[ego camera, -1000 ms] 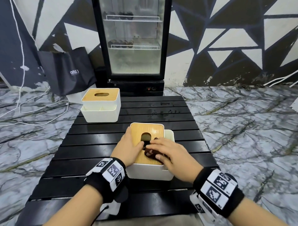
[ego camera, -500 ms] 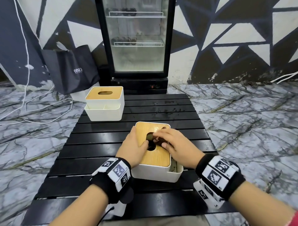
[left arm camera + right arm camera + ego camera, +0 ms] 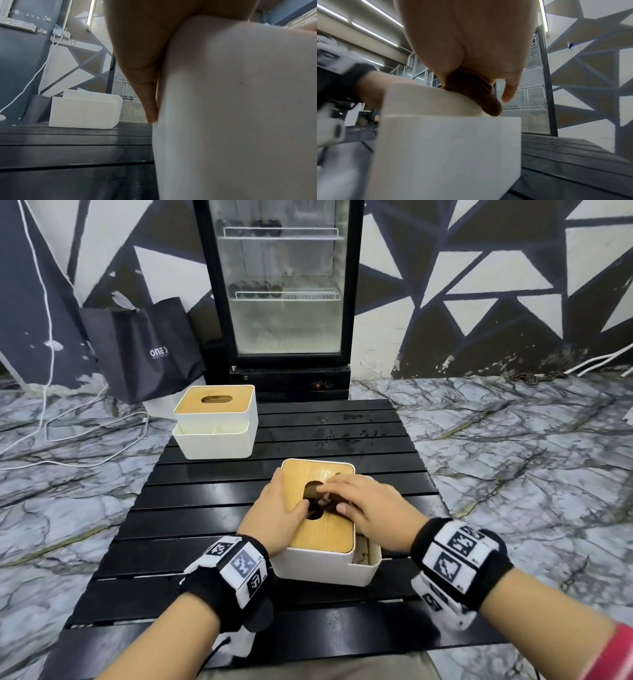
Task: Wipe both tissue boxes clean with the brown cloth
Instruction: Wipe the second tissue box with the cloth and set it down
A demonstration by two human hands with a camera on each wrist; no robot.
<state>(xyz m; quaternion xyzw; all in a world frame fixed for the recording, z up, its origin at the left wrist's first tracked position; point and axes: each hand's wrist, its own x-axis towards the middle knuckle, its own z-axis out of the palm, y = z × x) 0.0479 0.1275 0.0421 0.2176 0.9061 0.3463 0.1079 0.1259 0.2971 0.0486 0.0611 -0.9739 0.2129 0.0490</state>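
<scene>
The near tissue box (image 3: 322, 537), white with a wooden lid and an oval slot, stands mid-table. My left hand (image 3: 278, 508) holds its left side, thumb on the lid by the slot. In the left wrist view its fingers (image 3: 145, 94) lie flat against the white wall (image 3: 240, 108). My right hand (image 3: 358, 503) holds the bunched brown cloth (image 3: 325, 501) down on the lid just right of the slot. The right wrist view shows the cloth (image 3: 474, 92) wadded under the palm on the box's top (image 3: 445, 148). A second tissue box (image 3: 215, 422) sits untouched at the far left corner.
The black slatted table (image 3: 205, 508) is small, with its edges close on all sides. A glass-door fridge (image 3: 284, 302) stands behind it, a black bag (image 3: 147, 347) at the back left. White cables (image 3: 68, 440) lie on the marble floor. The near box's side compartment (image 3: 366, 553) opens on the right.
My right hand has slid the cloth away from me along the lid, from its near half up beside the slot. My left hand has kept its hold on the box.
</scene>
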